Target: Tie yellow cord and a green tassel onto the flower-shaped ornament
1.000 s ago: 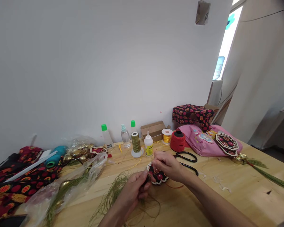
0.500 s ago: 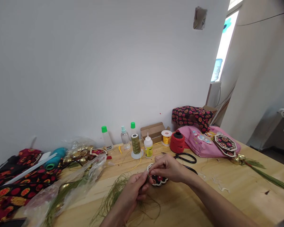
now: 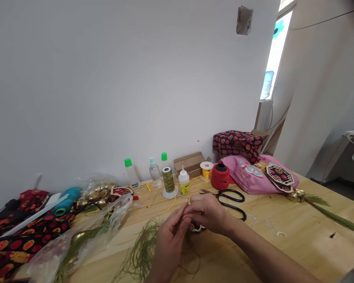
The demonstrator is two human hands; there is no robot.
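Note:
My left hand [image 3: 171, 237] is closed in a pinch, with green thread [image 3: 191, 271] trailing beneath it. My right hand [image 3: 209, 214] meets it fingertip to fingertip, its fingers closed too; what they pinch is hidden. Just behind the fingers, the edge of a dark ornament [image 3: 197, 227] with a pale scalloped border peeks out, mostly covered. Left of my left hand, a loose tangle of green threads [image 3: 143, 247] lies on the table. Black-handled scissors [image 3: 234, 196] lie with open handles beyond my right hand.
Behind the hands stand a glue bottle [image 3: 184, 182], an olive thread spool [image 3: 168, 181], a yellow cord spool [image 3: 207, 172] and a red thread cone [image 3: 220, 179]. A pink bag [image 3: 244, 177] bears a tasselled ornament [image 3: 280, 177]. Plastic bags [image 3: 91, 232] and patterned cloth [image 3: 26, 239] fill the left.
My hands have drawn closer together, and the right has turned over the pinch point. They now hide most of the scalloped ornament. The view has shifted slightly.

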